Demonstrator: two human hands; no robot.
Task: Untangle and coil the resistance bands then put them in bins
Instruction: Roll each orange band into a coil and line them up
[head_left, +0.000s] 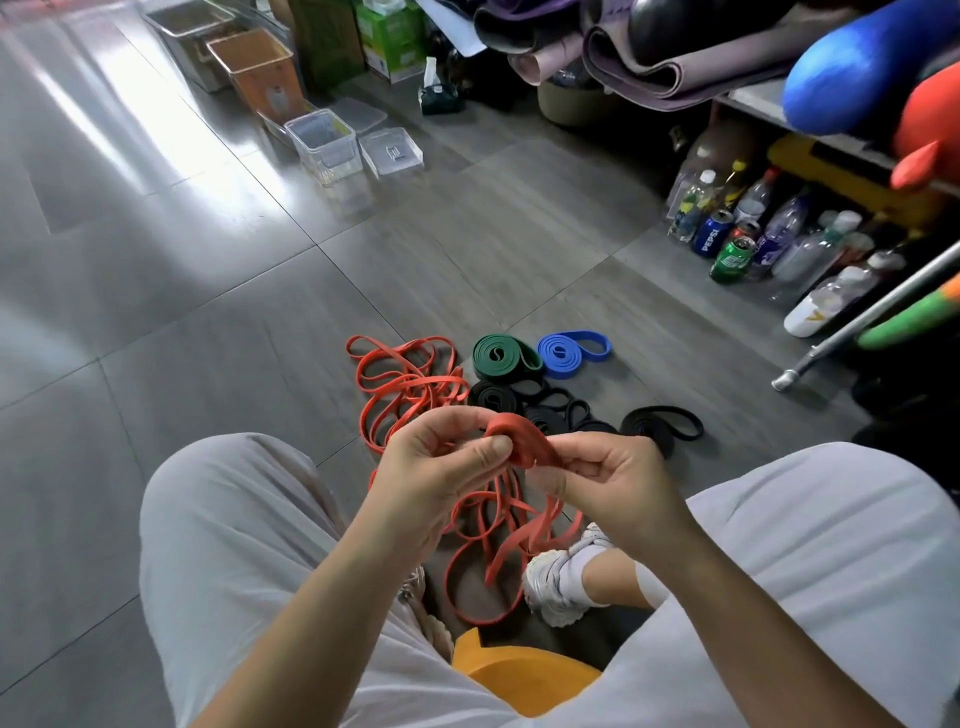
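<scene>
Grey floor (156, 270), clear bins (324, 148) beyond, contents unclear; left hand (436, 470) and right hand (618, 486) fingers (483, 448) pinching red band (519, 441)

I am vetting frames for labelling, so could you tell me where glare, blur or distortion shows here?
Head view: glare washes out the floor upper left; wide-angle distortion bends tile seams; the blue roll looks soft; left hand, right hand and red band are sharp.

PEPSI is read on the blue can (712, 235) (white letters, running up the side); lettering on the green can (732, 259) beside it cannot be made out.
</scene>
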